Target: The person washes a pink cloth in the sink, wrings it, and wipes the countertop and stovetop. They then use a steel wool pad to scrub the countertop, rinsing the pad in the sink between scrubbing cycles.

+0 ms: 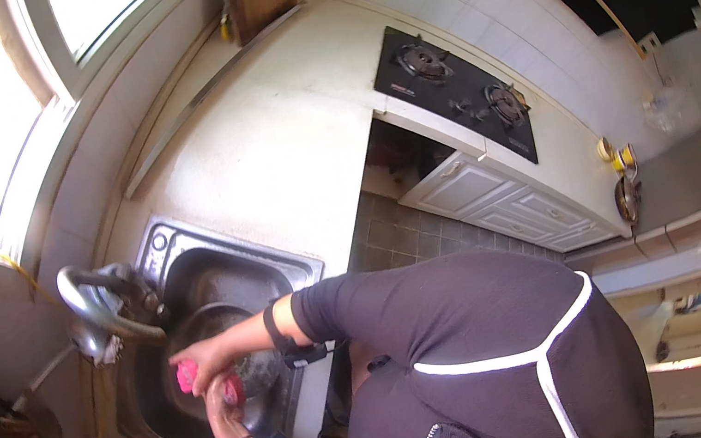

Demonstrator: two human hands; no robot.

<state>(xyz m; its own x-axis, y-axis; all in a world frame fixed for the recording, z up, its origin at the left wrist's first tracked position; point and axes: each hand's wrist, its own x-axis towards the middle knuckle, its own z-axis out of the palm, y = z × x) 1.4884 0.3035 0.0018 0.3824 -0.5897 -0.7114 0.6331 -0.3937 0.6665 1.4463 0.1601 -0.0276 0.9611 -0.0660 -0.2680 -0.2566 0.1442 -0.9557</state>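
Faucet point(96, 317) beyond the hands | pink item point(186, 376) over sink point(233, 272) | right hand point(208, 357) gripping it | left hand point(221, 411) just beside, curled by red item point(233, 391), hold I can't tell | looks midway; pink item not set down, remainder unclear

Pink held item point(188, 375); silver-grey sink point(233, 268); black hob point(462, 98); cream worktop point(262, 141); dark, white-striped garment point(479, 309).

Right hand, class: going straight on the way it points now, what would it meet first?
Beyond the pink item at its fingers, the right hand would probably meet the metal sink's wall, below the faucet in the picture, though depth here is hard to judge.
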